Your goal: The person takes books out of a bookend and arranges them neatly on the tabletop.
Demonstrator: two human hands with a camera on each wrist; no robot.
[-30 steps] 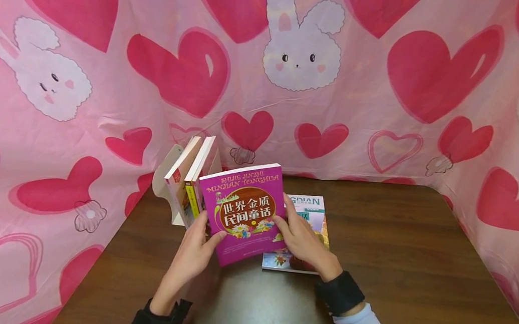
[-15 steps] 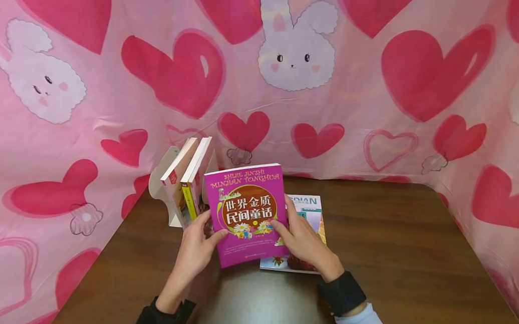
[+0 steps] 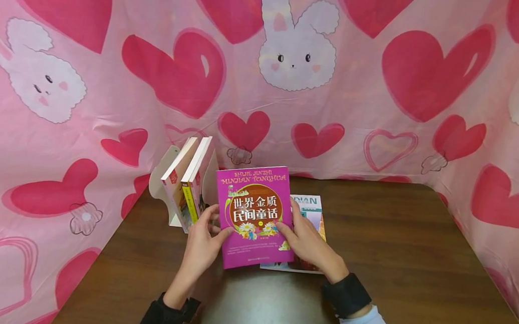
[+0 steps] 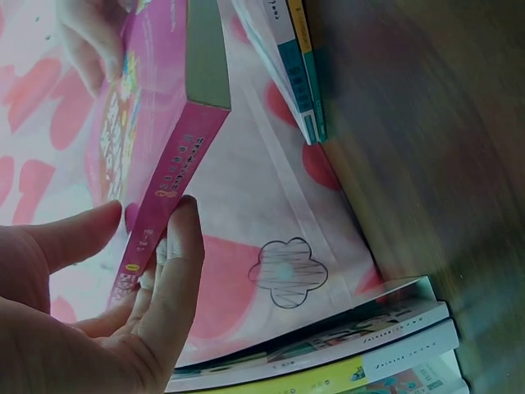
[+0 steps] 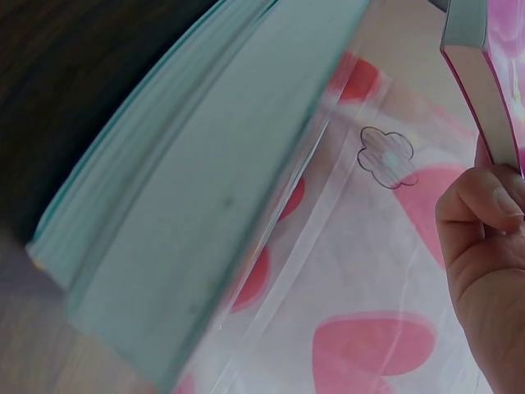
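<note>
A bare left hand (image 3: 204,241) and bare right hand (image 3: 311,242) grasp opposite sides of a thick, rectangular purple paperback (image 3: 257,219), tilted above the brown wood-grain table (image 3: 398,252); its cover shows white Chinese characters on a brown oval, gold lettering above, daisies below. Beyond hangs heart-printed pink fabric (image 3: 358,106).

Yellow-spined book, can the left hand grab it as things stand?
Probably not: the left hand holds the purple book. The yellow-spined book stands close by, though, so letting go would likely free the way.
</note>
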